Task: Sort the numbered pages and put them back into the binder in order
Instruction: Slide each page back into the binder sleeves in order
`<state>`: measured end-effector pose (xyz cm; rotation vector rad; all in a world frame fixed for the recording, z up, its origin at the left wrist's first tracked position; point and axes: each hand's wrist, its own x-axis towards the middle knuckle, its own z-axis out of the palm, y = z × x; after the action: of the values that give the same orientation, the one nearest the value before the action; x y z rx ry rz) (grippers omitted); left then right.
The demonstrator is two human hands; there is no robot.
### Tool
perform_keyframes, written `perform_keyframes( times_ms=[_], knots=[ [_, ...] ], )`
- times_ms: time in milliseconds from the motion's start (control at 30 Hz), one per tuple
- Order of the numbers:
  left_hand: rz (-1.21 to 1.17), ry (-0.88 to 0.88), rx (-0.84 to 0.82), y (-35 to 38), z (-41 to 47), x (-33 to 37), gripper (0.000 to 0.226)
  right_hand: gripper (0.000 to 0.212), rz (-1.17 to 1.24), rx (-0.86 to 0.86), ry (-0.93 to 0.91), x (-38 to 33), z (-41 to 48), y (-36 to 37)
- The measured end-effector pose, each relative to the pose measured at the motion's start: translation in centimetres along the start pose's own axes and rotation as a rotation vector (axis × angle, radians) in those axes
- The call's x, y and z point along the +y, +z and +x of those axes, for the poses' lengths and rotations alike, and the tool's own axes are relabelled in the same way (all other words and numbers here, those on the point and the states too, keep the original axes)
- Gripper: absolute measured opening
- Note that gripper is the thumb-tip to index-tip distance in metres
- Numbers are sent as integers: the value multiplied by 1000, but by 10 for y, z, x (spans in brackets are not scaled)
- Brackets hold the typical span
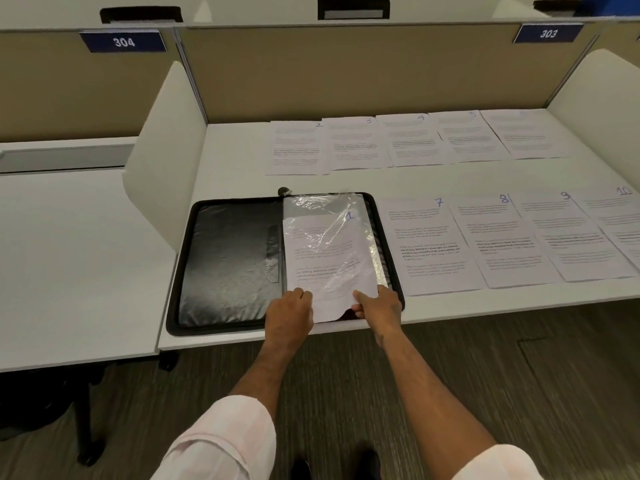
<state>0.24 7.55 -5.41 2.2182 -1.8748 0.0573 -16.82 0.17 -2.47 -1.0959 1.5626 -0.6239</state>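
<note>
Two rolled pale cuffs (221,441) are sitting nearest the lens, bare forearms reaching from them to the desk's (235,161) front edge. The right hand (381,306) is pinching the lower right corner of page 1 (329,251), thumb on top and fingers tucked beneath. This looks like a way of steering the sheet without creasing it. The left hand (289,315) is curling its fingers onto the sheet's lower left edge. Whether it is clamping the paper or only pressing it flat, I cannot tell.

Page 1 is lying on the right half of the open black binder (228,258), mostly inside a clear plastic pocket (322,204), its bottom edge poking out toward the person and bowing a little — so the feeding-in seems only partly done.

The remaining sheets are waiting in two rows on the desk. The back row (351,143) is showing 2 to 5 plus one whose number is too faint to read, and the front row (502,237) is running 7 to 10 just right of the binder. They are laid out face up, probably so each next number can be picked without hunting.
</note>
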Motion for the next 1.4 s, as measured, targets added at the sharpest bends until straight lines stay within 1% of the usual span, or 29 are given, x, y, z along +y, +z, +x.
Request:
perform_keyframes(
  times_ms=[167,267,400,533,667,767,933,1200,1267,1300,1400],
  knots=[
    [-6,28,34,5,0,-5,18,38,8,81,-18,-6,11,2],
    [-21,42,50,8,1,-7,16,47,-42,96,-53,-5,14,-1],
    [-24,62,66,9,5,-7,17,45,-64,113,-55,-7,18,-3],
    [-47,48,20,13,13,-3,14,46,-133,135,-81,-11,21,-2],
    [-58,78,0,14,19,3,21,47,-169,144,-118,-11,23,-1],
    [-35,103,-7,14,24,3,26,50,-172,135,-118,-10,24,-2],
    [17,148,-34,12,34,4,24,49,-149,83,-152,-15,19,-6],
    [-4,59,-72,4,48,11,18,60,-260,44,-261,-15,10,-10],
    [-43,42,-89,0,46,14,22,61,-290,45,-309,-19,4,-8],
    [-79,38,-93,-4,43,16,27,60,-322,48,-358,-24,-2,-8],
    [-159,49,-144,-17,33,19,57,61,-467,36,-550,-42,-25,-1]
  ],
)
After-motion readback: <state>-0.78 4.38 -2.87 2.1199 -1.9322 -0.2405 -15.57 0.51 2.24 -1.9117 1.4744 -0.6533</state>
